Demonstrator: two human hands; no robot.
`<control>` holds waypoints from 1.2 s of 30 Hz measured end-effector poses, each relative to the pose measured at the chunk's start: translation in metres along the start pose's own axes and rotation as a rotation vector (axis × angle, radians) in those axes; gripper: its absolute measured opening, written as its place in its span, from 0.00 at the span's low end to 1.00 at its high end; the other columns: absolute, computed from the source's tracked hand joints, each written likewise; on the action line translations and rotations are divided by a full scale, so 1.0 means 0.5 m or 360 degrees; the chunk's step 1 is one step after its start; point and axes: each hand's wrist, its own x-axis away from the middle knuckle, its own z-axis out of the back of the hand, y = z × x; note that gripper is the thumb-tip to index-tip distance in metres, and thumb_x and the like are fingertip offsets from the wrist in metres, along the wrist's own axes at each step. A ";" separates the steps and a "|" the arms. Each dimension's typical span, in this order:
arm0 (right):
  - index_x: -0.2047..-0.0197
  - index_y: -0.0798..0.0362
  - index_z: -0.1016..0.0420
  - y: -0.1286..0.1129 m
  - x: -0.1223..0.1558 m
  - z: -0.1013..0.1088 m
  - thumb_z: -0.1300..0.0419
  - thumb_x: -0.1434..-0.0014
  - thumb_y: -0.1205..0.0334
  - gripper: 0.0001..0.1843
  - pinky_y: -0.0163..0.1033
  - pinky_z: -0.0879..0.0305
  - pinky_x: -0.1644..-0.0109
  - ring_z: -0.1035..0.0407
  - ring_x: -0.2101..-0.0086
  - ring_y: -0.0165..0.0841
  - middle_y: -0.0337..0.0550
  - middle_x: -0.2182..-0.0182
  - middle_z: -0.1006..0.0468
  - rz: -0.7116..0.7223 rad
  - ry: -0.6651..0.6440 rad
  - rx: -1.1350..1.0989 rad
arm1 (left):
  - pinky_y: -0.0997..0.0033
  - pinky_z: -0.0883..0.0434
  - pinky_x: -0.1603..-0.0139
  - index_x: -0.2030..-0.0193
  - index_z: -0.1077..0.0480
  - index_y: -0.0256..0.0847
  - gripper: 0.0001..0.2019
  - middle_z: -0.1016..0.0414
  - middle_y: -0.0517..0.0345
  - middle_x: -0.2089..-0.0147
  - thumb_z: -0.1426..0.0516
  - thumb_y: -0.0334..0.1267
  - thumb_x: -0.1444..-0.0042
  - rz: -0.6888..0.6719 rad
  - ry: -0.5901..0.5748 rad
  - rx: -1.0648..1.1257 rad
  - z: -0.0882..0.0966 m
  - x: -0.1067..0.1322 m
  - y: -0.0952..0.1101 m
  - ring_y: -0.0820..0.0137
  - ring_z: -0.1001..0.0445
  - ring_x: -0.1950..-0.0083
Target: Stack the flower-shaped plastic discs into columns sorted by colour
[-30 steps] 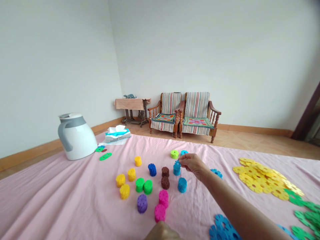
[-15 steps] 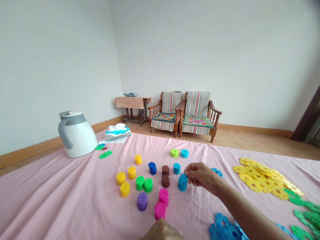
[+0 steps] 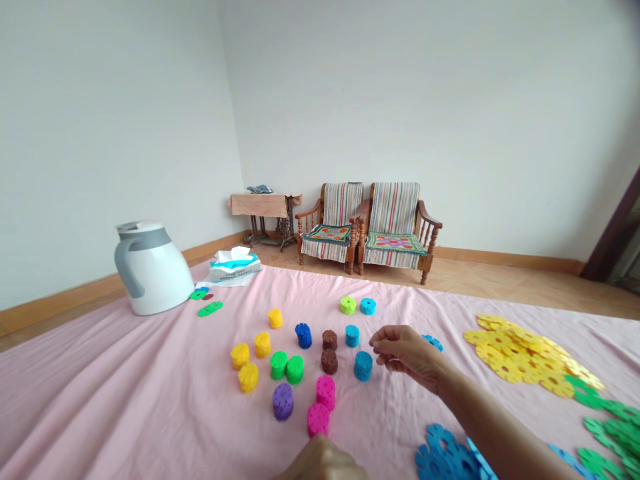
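My right hand (image 3: pixel 406 353) hovers over a pink cloth (image 3: pixel 125 407), fingers curled in a loose pinch with nothing visible in them. It sits just right of a short cyan stack of flower-shaped discs (image 3: pixel 363 365), not touching it. A loose blue disc (image 3: pixel 433 343) lies behind the hand. Only the knuckles of my left hand (image 3: pixel 323 463) show at the bottom edge, close to a pink stack (image 3: pixel 319 419); its fingers are hidden. Several other small stacks stand to the left: brown (image 3: pixel 329 361), green (image 3: pixel 287 366), purple (image 3: pixel 283 401), yellow (image 3: pixel 248 377).
A heap of blue discs (image 3: pixel 445 457) lies under my right forearm. Yellow discs (image 3: pixel 530 360) and green discs (image 3: pixel 610 427) are piled at the right. A white jug (image 3: pixel 150 267) and a tissue pack (image 3: pixel 235 267) sit at the far left. Two wooden chairs (image 3: pixel 370 230) stand beyond the cloth.
My right hand came back from the farther cyan stack to the nearer one, touched its top, then drew away to the right. My left hand stayed at the bottom edge.
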 end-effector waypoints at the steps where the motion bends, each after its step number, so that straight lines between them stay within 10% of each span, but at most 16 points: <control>1: 0.75 0.56 0.31 0.001 0.003 0.003 0.39 0.58 0.64 0.06 0.30 0.43 0.74 0.34 0.78 0.24 0.35 0.80 0.30 0.0023 0.0005 0.0007 | 0.74 0.52 0.89 0.81 0.36 0.44 0.15 0.48 0.67 0.89 0.47 0.34 0.43 0.0001 0.0015 -0.0011 0.002 -0.001 0.001 0.77 0.50 0.89; 12: 0.72 0.51 0.29 0.079 0.119 0.008 0.47 0.50 0.62 0.06 0.35 0.43 0.74 0.34 0.77 0.30 0.37 0.81 0.29 0.0475 0.0374 0.0921 | 0.75 0.37 0.78 0.72 0.31 0.41 0.11 0.36 0.61 0.83 0.51 0.32 0.42 0.0157 0.0390 -0.0164 0.093 -0.012 0.046 0.73 0.37 0.81; 17: 0.61 0.50 0.30 0.062 0.150 -0.002 0.49 0.45 0.57 0.11 0.35 0.39 0.70 0.32 0.73 0.31 0.39 0.74 0.25 0.0588 0.0361 0.0820 | 0.71 0.31 0.57 0.49 0.37 0.44 0.13 0.26 0.55 0.61 0.48 0.39 0.41 0.1132 0.0881 0.0241 0.220 -0.048 0.031 0.67 0.27 0.59; 21: 0.73 0.53 0.35 0.005 0.122 -0.019 0.54 0.41 0.47 0.20 0.35 0.37 0.70 0.31 0.74 0.31 0.44 0.75 0.25 0.0652 0.0248 0.0475 | 0.61 0.34 0.48 0.47 0.40 0.41 0.20 0.33 0.45 0.46 0.51 0.51 0.40 0.1623 0.1211 0.1128 0.270 -0.087 -0.013 0.61 0.31 0.47; 27: 0.62 0.54 0.34 -0.077 0.045 -0.066 0.55 0.44 0.39 0.26 0.40 0.29 0.65 0.30 0.63 0.35 0.53 0.57 0.30 0.0554 0.0131 -0.0187 | 0.51 0.39 0.45 0.44 0.42 0.45 0.23 0.42 0.45 0.39 0.53 0.55 0.41 0.1960 0.1246 0.1372 0.254 -0.112 -0.050 0.58 0.40 0.40; 36: 0.46 0.55 0.39 -0.107 -0.125 -0.119 0.58 0.46 0.34 0.37 0.48 0.27 0.68 0.38 0.52 0.47 0.61 0.41 0.50 0.0331 0.0032 0.0331 | 0.58 0.35 0.50 0.40 0.44 0.45 0.31 0.44 0.47 0.36 0.55 0.61 0.44 0.2064 0.1072 0.1341 0.201 -0.122 -0.114 0.55 0.40 0.39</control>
